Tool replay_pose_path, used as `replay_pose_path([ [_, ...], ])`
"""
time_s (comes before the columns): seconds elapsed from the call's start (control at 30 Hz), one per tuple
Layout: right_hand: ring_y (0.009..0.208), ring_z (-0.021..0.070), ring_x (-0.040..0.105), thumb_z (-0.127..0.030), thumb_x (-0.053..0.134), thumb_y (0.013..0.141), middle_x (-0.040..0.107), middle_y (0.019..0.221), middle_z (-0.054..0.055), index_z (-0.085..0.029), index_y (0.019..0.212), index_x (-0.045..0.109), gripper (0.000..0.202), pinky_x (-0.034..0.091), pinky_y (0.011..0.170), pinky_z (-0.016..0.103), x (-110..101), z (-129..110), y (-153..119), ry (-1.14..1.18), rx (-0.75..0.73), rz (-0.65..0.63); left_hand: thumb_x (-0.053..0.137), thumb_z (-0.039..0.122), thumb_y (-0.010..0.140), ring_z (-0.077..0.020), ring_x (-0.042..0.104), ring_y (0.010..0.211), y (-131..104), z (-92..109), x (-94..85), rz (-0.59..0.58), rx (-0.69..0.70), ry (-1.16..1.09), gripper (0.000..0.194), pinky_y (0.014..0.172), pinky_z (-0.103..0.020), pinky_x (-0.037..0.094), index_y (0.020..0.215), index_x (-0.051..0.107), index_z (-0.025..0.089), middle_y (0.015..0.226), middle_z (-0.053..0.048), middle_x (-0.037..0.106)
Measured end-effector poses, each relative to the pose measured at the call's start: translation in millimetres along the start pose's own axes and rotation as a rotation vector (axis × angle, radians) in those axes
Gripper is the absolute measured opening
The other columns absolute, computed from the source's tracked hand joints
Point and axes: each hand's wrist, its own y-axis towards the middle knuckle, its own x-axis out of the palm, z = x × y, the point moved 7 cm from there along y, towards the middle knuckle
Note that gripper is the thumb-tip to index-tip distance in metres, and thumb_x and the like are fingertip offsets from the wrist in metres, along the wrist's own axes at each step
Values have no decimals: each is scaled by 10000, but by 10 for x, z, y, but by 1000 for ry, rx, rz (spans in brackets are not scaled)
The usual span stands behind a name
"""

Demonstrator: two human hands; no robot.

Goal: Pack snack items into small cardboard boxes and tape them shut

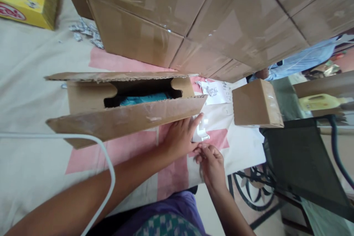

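A long open cardboard box (pixel 129 116) has two upright flaps, and a teal packet (pixel 145 99) shows inside it. Along its near side lies my left hand (pixel 179 136), fingers stretched apart at the box's right end. Just right of that hand sits a small white plastic object (pixel 202 131) whose kind I cannot make out. My right hand (pixel 211 158) is closed in a pinch, its fingertips meeting the tip of a left-hand digit. Whatever it pinches, if anything, is hidden.
Large taped cartons (pixel 221 18) line the far side. A small carton (pixel 256 103) stands at right, beside a printed paper (pixel 217 92). A yellow box (pixel 27 0) is upper left. A white cable (pixel 106 151) crosses the foreground. A dark chair (pixel 304 162) stands right; another person's sleeve (pixel 301 61) shows behind.
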Motion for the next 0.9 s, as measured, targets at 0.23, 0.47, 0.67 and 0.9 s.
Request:
replay_pose_path([
  [0.23,542,106,625,-345,893,721,692,791,23,-174,542,480,482,425,407,195,38,-23,10,-82,-31,15,817,371,788,-389,426,1467,-12,-4,-13,-26,-12,-3,986,1189,-493,378,1593,274,200,1600,-218,383],
  [0.47,399,93,554,-406,877,741,677,633,3,-192,539,442,526,398,382,201,88,-28,54,-153,-3,-19,858,365,757,-404,407,1481,-41,6,-2,-13,13,51,1041,1186,-498,378,1591,258,192,1630,-246,330],
  [0.67,443,123,614,-409,904,699,728,722,29,-191,553,498,484,463,407,224,69,-3,81,-147,58,-28,841,347,781,-410,380,1500,-47,-5,15,-28,-1,65,1009,1169,-521,399,1591,259,192,1589,-250,390],
  [0.9,370,85,489,-381,818,821,536,462,-57,-210,575,416,501,420,433,211,57,21,65,-149,-4,-31,835,328,792,-418,376,1502,-48,20,-3,-25,10,82,980,1153,-525,418,1582,273,184,1590,-260,381],
])
